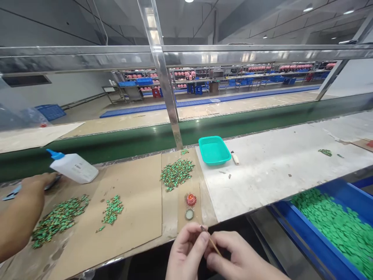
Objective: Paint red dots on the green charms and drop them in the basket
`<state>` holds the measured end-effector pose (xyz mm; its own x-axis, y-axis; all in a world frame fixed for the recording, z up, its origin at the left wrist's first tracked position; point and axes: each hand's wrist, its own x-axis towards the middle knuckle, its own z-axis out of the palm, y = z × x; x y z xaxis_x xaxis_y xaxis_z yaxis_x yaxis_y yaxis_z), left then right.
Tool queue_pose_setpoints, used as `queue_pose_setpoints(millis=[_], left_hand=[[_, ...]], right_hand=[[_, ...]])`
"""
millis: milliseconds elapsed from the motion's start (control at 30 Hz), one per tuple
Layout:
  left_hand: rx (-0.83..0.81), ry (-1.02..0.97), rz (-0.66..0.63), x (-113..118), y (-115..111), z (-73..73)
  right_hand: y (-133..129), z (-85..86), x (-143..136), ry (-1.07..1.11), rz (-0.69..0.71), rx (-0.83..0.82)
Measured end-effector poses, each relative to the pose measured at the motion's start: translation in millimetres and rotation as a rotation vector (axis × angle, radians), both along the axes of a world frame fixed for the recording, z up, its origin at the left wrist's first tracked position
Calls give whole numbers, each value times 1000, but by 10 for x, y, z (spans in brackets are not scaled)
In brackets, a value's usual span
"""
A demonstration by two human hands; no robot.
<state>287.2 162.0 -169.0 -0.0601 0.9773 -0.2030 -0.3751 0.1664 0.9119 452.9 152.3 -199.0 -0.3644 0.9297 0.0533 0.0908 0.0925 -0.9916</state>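
Across the scene, a long worktable (pixel 250 186) is stretching in front of a green band (pixel 140 140), its near surface partly covered by flat cardboard (pixel 136 194). Below the table edge at the right, a blue bin (pixel 354 198) is holding many green discs (pixel 338 219). At the far left, a co-worker's hand (pixel 37 182) is reaching over the table beside a white bottle (pixel 76 168) with a blue nozzle, while a turquoise tray (pixel 214 151) is sitting beyond the person's own hands. Small green pieces are lying in piles, the one nearest the tray (pixel 177 174) on the cardboard. Closer in, a red-orange lump (pixel 191 199) is resting just beyond a round crimped cap (pixel 189 213). At the near table edge, the left hand (pixel 186 251) is pinching a tiny dark piece (pixel 203 228) between thumb and index finger, the piece showing at the very fingertips. The right hand (pixel 231 252) is closing its fingers around a thin stick (pixel 215 245), whose far end is slanting up to the left fingertips; whether it is touching the piece is too small to tell.
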Motion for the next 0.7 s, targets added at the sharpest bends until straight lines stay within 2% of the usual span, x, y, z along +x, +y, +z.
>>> queue_pose_setpoints(millis=[100,200,267,467,567,633,700], left_hand=[[40,7,23,29,-15,-10],[68,11,13,47,-69,-15],[83,12,12,64,-118,-23],[68,10,28,51,-236,-85],[20,-45,27,-19,-232,-117],[-22,-106,42,-52,-211,-124],[-68,-157,40,-39,-201,-123]], right_hand=[[-63,-95,-6,44,-62,-45],[-118,-83,102,-1,-49,52],[-162,-62,146,-8,-32,61],[-284,5,116,16,2,-150],[-369,6,191,79,8,-191],[-426,-53,288,207,58,-145],[-464,-156,372,313,105,-19]])
